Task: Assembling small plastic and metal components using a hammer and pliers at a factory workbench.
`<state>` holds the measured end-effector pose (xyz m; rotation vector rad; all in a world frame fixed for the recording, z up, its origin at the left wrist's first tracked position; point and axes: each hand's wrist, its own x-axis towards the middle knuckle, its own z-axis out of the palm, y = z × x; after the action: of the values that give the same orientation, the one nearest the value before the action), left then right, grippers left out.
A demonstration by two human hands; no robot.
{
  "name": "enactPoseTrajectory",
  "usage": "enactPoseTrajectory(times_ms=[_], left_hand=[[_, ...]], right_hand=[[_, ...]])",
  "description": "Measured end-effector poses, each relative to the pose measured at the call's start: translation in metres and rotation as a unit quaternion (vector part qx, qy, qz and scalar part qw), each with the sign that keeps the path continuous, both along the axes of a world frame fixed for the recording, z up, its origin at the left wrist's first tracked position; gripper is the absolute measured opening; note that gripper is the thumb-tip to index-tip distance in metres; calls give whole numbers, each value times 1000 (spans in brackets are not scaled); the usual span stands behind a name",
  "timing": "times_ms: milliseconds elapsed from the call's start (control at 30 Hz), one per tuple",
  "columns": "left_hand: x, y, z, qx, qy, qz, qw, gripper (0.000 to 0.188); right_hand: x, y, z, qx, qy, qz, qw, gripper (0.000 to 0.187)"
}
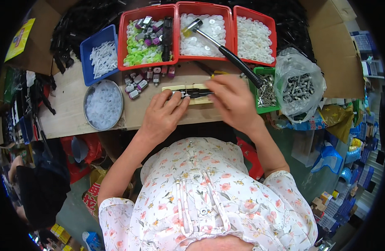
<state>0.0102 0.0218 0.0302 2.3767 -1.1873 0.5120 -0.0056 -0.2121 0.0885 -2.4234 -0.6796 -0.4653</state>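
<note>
A pale yellow block-like holder (200, 101) lies on the bench in front of me, with a long black plastic part (196, 92) set in it. My left hand (161, 117) rests at the holder's left end, its fingers bent and closed on the black part beside a small light-coloured piece. Over the right end hovers my right hand (235, 102), slightly blurred, its thumb and fingers drawn together; whatever they hold is hidden. Just beyond the holder are several small motors (136, 87) with metal casings. Yellow-handled pliers (219, 72) lie behind my right hand.
Red bins (177, 58) of motors, green pieces and white discs line the back. A hammer (238, 62) lies across them. At left stand a blue bin (87, 69) and round metal bowl (122, 109); at right, a green tray (267, 109) of metal pins and a plastic bag (290, 109).
</note>
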Motion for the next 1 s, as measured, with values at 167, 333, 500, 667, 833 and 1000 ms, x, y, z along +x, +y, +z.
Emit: enactPoseTrajectory(times_ms=[167,333,500,667,833,1000], left_hand=[[21,-9,33,-67,154,-45,985,26],[69,-83,57,-100,113,-130,980,12],[137,-173,40,-77,38,-140,986,4],[165,-209,25,37,-44,-115,992,5],[166,-209,22,22,-22,-99,995,4],[138,-183,48,-154,96,-88,979,9]], right_hand=[[-24,-81,9,54,-6,-221,974,23],[-34,-117,-27,-1,150,-319,936,13],[-28,-116,-30,-59,87,-286,952,12],[-28,-119,-30,-65,76,-275,956,10],[-26,-119,-31,-75,59,-277,956,6],[-23,-120,-29,-69,77,-281,954,7]])
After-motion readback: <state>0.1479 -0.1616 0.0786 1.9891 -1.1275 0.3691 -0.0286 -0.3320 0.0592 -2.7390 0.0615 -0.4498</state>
